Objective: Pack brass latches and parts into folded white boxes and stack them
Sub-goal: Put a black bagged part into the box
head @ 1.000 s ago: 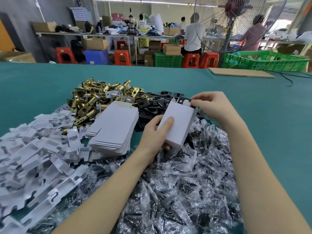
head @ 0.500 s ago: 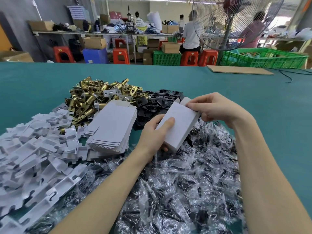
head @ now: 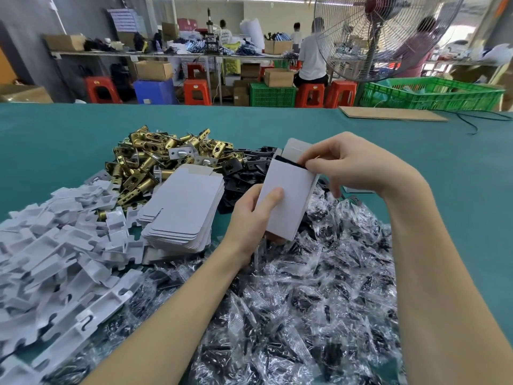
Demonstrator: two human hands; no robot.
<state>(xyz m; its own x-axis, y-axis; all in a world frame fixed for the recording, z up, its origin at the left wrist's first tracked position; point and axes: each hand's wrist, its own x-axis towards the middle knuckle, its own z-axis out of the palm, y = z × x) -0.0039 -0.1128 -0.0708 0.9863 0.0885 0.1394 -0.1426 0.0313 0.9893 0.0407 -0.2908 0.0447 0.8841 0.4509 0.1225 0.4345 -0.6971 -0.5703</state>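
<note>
My left hand (head: pixel 251 215) grips a folded white box (head: pixel 288 198) from its lower left, thumb across the front face. The box stands tilted over a heap of clear bags with black parts (head: pixel 319 295). Its top flap is open and a dark part shows in the mouth. My right hand (head: pixel 344 162) pinches at that open top end. Behind lie a pile of brass latches (head: pixel 150 162) and black plates (head: pixel 249 168). A stack of flat white box blanks (head: pixel 183 209) lies left of the box.
White card inserts (head: pixel 55 259) are heaped at the left on the teal table (head: pixel 458 168). A cardboard sheet (head: pixel 391 113) and a cable lie far right. Beyond the table stand a big fan (head: pixel 383 31), green crates, red stools and seated people.
The box's top flap, pressed down half a second ago, now stands open with a dark part in the mouth. My right hand's fingers have shifted onto that opening. The left hand keeps its grip.
</note>
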